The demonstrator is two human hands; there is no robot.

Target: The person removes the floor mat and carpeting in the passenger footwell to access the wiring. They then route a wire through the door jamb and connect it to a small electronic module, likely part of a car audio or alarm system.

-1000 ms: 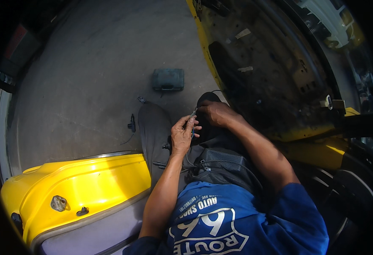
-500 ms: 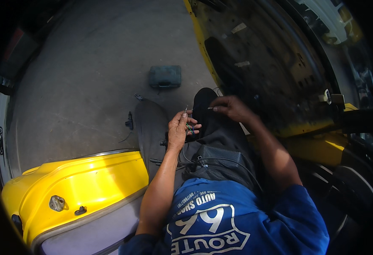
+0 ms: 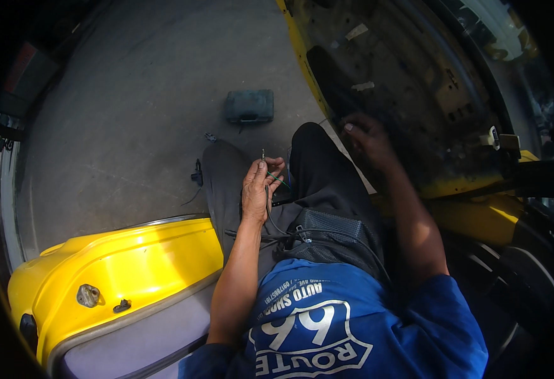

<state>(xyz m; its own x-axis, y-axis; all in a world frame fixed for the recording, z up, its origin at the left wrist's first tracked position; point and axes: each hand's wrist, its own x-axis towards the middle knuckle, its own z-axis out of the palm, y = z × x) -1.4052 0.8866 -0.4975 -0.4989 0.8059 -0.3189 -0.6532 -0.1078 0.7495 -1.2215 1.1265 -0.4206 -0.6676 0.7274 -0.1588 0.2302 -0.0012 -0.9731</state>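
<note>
My left hand (image 3: 263, 183) is above my lap between my knees, thumb and fingers pinched on a wire whose bare metal tip (image 3: 263, 153) points up. A thin green wire (image 3: 278, 180) runs out across its fingers, and a dark cable (image 3: 269, 211) hangs from the hand toward my lap. My right hand (image 3: 372, 142) is raised beyond my right knee, in front of the dark inner side of a yellow door panel (image 3: 409, 95). Its fingers are curled with the thumb against them; whatever they may hold is too small and dim to name.
A dark teal tool case (image 3: 250, 105) lies on the grey floor (image 3: 138, 114) ahead. By my left knee are a black connector (image 3: 197, 172) and a small metallic part (image 3: 210, 136). A yellow car body panel (image 3: 138, 252) stands at my left. A black mesh pouch (image 3: 331, 234) rests on my lap.
My right hand has moved away from the left one, up and to the right toward the door panel. The left hand has shifted slightly left and up, still pinching the wire.
</note>
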